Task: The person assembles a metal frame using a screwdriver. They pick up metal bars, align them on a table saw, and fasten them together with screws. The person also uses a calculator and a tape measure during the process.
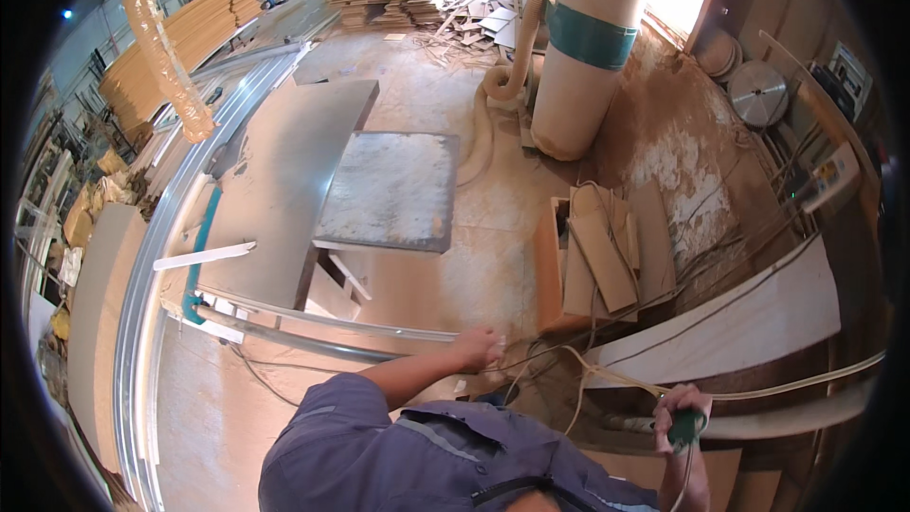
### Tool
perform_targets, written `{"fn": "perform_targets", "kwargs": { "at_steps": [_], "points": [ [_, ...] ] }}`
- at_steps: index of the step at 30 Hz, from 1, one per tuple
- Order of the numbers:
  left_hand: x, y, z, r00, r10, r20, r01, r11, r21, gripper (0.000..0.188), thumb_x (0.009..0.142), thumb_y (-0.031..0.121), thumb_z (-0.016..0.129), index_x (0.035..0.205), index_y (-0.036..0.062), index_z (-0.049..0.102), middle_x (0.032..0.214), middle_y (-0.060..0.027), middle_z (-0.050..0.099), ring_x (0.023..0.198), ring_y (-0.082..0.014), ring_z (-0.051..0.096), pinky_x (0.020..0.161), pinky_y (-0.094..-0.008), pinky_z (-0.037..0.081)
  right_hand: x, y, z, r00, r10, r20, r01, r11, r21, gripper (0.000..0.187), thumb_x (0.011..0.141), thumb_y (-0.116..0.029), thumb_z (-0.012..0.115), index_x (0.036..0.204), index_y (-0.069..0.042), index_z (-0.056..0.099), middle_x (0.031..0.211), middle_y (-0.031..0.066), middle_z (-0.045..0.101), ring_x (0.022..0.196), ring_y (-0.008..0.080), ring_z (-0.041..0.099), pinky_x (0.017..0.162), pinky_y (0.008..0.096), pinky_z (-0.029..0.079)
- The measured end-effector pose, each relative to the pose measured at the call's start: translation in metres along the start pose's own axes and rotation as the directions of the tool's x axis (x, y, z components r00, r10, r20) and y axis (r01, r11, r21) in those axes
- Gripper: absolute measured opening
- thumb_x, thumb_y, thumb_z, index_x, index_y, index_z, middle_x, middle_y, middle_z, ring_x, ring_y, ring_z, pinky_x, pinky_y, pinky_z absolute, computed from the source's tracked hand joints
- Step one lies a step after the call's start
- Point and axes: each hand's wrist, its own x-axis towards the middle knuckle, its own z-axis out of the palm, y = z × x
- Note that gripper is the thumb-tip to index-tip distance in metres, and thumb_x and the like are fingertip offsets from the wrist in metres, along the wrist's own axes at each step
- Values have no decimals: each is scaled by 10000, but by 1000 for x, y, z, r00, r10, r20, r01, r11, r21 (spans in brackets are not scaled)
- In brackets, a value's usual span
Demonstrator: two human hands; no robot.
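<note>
My right hand (679, 405), low on the right, is wrapped round a dark green rounded object (686, 427), whose kind I cannot make out. A thin cord runs down from it past my forearm. My left hand (477, 349) is held out in front of my body with its fingers curled in. A small pale bit shows at its fingertips, too small to name. Just left of that hand is the end of a long metal bar (332, 346). Pale cables (621, 379) run between the two hands and off to the right.
Ahead stands a grey metal-topped machine table (384, 192) beside a wide panel surface and a long metal rail (213, 123). A wooden box of offcuts (550, 270) sits right of centre. Behind it rise a dust-collector bag (588, 57) and a ribbed hose (482, 128). Cables trail across the floor.
</note>
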Motion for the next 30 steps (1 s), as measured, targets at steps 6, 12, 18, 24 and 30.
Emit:
{"fn": "perform_targets", "kwargs": {
  "at_steps": [6,12,18,24,30],
  "points": [
    [17,-45,34,959,-284,19,282,957,67,632,926,576,486,1333,97,555,1425,-195,463,1273,-398,465,1061,-450,383,16,68,4,956,261,-135,-284,938,-197,153,785,-41,702,913,-13,624,694,113,619,605,205,614,586,319,525],
    [39,-25,-35,745,-216,631,309,950,-40,727,956,665,312,1378,112,522,1479,-130,444,1338,-362,420,1111,-410,334,51,102,4,909,396,129,-291,825,-484,122,796,-106,732,844,-56,632,764,127,653,631,278,629,593,357,515],
    [40,-111,50,800,17,599,165,955,-247,615,1027,542,282,1438,119,455,1453,-180,465,1338,-341,431,1118,-386,323,62,128,-24,973,218,75,-203,965,-165,218,788,-20,756,932,-78,602,807,70,619,744,240,614,670,337,491],
    [76,-55,-23,491,-157,857,639,733,-232,784,958,673,319,1418,55,463,1411,-156,519,1258,-301,519,1053,-382,404,59,100,-65,983,150,-103,-173,948,-266,243,816,69,709,973,-44,562,860,83,604,750,192,585,711,313,479],
    [261,-93,-7,889,-61,453,193,949,-250,587,865,601,603,916,28,715,806,-117,692,699,-263,661,726,-414,520,58,94,-77,889,374,-266,-441,856,-270,234,801,35,751,975,-39,613,859,57,646,761,156,614,701,293,498]
  ]
}}
